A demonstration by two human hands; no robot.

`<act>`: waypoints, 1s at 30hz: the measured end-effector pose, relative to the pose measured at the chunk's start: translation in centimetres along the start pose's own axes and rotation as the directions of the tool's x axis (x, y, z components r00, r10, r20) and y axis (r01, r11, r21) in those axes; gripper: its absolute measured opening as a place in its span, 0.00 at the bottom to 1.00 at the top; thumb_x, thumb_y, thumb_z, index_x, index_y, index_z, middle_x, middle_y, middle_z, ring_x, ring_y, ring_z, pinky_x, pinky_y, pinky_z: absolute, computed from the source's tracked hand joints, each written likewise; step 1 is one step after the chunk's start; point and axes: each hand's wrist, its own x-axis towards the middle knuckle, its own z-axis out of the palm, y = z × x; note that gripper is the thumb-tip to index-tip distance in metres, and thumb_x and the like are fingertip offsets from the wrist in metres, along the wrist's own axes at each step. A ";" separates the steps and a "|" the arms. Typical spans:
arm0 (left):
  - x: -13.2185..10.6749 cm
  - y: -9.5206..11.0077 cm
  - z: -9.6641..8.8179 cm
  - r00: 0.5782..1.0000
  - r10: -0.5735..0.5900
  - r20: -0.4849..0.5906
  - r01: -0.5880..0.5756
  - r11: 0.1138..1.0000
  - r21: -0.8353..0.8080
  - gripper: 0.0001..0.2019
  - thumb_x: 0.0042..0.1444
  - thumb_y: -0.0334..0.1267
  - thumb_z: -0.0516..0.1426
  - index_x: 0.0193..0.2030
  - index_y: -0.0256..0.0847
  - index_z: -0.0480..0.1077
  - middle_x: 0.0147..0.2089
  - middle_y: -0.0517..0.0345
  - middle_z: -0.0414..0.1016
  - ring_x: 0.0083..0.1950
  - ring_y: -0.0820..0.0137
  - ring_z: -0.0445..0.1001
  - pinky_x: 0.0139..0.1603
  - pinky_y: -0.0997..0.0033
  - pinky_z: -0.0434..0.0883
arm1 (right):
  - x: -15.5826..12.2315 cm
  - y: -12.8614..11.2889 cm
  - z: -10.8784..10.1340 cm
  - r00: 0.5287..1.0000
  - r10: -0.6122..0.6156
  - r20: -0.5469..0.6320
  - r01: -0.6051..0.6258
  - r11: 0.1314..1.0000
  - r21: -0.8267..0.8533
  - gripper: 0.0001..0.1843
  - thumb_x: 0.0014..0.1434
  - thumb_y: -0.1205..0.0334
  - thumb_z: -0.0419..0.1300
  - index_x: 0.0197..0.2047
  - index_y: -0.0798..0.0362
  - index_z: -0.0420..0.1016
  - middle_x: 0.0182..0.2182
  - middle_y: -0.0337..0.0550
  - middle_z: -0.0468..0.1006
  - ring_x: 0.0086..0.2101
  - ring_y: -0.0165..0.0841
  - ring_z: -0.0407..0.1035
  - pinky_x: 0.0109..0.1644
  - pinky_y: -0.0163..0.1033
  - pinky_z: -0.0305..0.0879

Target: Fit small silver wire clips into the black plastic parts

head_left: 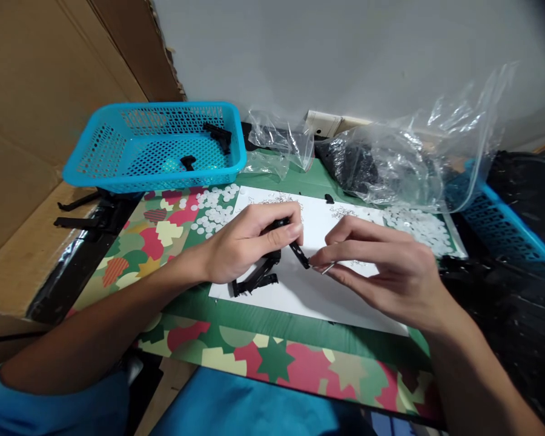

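My left hand (249, 242) is closed around a black plastic part (295, 245), whose thin end sticks out toward the right. My right hand (376, 266) pinches a small thin metal piece (327, 267) at the tip of that part. Both hands hover over a white sheet (300, 290) on the patterned mat. A few more black plastic parts (257, 280) lie on the sheet just below my left hand. Tiny metal springs or pins (340, 212) are scattered at the sheet's far edge.
A blue perforated basket (154, 148) with two black parts stands at the back left. White round discs (213, 209) lie beside it, with more discs (418, 227) at the right. Clear plastic bags (399, 157) sit at the back. Another blue basket (499, 230) is at the right, cardboard (36, 121) at the left.
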 end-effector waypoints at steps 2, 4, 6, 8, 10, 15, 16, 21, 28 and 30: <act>0.0 0.0 0.0 1.000 -0.004 0.004 0.004 1.000 0.007 0.16 0.73 0.49 0.56 0.39 0.38 0.73 0.36 0.57 0.73 0.38 0.69 0.69 0.39 0.69 0.64 | 0.0 0.0 0.1 1.000 0.012 0.018 -0.012 1.000 -0.003 0.10 0.68 0.72 0.65 0.47 0.49 0.84 0.39 0.43 0.77 0.38 0.34 0.74 0.39 0.40 0.70; 0.0 -0.1 -0.1 1.000 -0.003 0.009 0.003 1.000 0.006 0.16 0.73 0.49 0.56 0.40 0.38 0.73 0.36 0.58 0.72 0.37 0.70 0.68 0.39 0.70 0.64 | 0.1 -0.1 0.2 0.999 0.020 0.033 -0.020 1.000 0.000 0.10 0.69 0.73 0.63 0.47 0.50 0.82 0.39 0.44 0.77 0.39 0.33 0.74 0.40 0.40 0.70; 0.0 0.0 -0.1 1.000 -0.006 0.021 0.006 1.000 0.007 0.16 0.73 0.49 0.56 0.40 0.39 0.72 0.35 0.58 0.72 0.36 0.70 0.68 0.38 0.70 0.65 | 0.1 -0.3 0.3 0.999 0.021 0.048 -0.021 1.000 0.000 0.10 0.70 0.74 0.61 0.47 0.51 0.81 0.40 0.44 0.76 0.40 0.33 0.74 0.42 0.40 0.70; 0.0 0.2 -0.1 0.999 -0.017 0.029 0.016 1.000 0.018 0.16 0.73 0.50 0.56 0.40 0.38 0.72 0.35 0.58 0.71 0.36 0.70 0.68 0.38 0.70 0.64 | 0.1 -0.5 0.3 0.997 0.026 0.070 -0.025 1.000 -0.013 0.10 0.70 0.74 0.60 0.47 0.51 0.79 0.41 0.44 0.76 0.40 0.33 0.73 0.42 0.39 0.69; 0.0 0.4 -0.1 0.999 -0.024 0.024 0.024 0.999 0.035 0.17 0.73 0.50 0.55 0.39 0.38 0.71 0.35 0.58 0.70 0.37 0.70 0.67 0.38 0.70 0.64 | 0.1 -0.7 0.4 0.994 0.042 0.099 -0.038 0.999 -0.033 0.09 0.71 0.74 0.59 0.47 0.51 0.78 0.42 0.44 0.75 0.41 0.33 0.73 0.42 0.39 0.69; 0.1 0.8 -0.1 0.999 -0.030 0.024 0.029 0.998 0.050 0.17 0.74 0.49 0.55 0.38 0.38 0.71 0.34 0.59 0.68 0.36 0.70 0.65 0.37 0.70 0.62 | -0.2 -0.5 0.5 0.988 0.066 0.140 -0.055 0.995 -0.084 0.09 0.72 0.73 0.58 0.48 0.49 0.75 0.43 0.43 0.74 0.41 0.33 0.73 0.44 0.38 0.68; 0.1 0.8 0.0 0.999 -0.037 0.027 0.035 0.998 0.052 0.17 0.74 0.49 0.54 0.38 0.39 0.71 0.34 0.59 0.68 0.36 0.70 0.65 0.36 0.70 0.62 | -0.3 -0.4 0.6 0.987 0.068 0.143 -0.055 0.994 -0.094 0.09 0.72 0.73 0.58 0.48 0.49 0.75 0.43 0.43 0.74 0.41 0.33 0.73 0.45 0.38 0.68; 0.2 0.8 0.0 0.998 -0.051 0.040 0.048 0.997 0.060 0.18 0.74 0.50 0.54 0.37 0.39 0.70 0.34 0.59 0.68 0.35 0.70 0.65 0.36 0.69 0.62 | -0.5 -0.3 0.6 0.988 0.055 0.147 -0.033 0.989 -0.147 0.13 0.72 0.75 0.56 0.51 0.49 0.75 0.44 0.43 0.72 0.41 0.31 0.72 0.44 0.37 0.67; 0.0 0.7 -0.1 0.997 -0.049 0.052 0.046 0.997 0.054 0.18 0.75 0.49 0.53 0.38 0.39 0.71 0.34 0.58 0.68 0.37 0.69 0.65 0.38 0.68 0.62 | -0.4 -0.4 0.5 0.991 0.034 0.127 -0.014 0.988 -0.155 0.13 0.71 0.74 0.59 0.51 0.48 0.77 0.44 0.42 0.71 0.39 0.30 0.71 0.40 0.36 0.65; -0.1 0.7 -0.1 0.996 -0.059 0.061 0.057 0.998 0.040 0.17 0.75 0.49 0.53 0.38 0.39 0.71 0.34 0.59 0.67 0.36 0.69 0.65 0.38 0.67 0.62 | -0.4 -0.5 0.4 0.991 0.039 0.130 -0.020 0.989 -0.144 0.12 0.71 0.73 0.61 0.51 0.48 0.78 0.43 0.42 0.70 0.37 0.29 0.70 0.38 0.36 0.64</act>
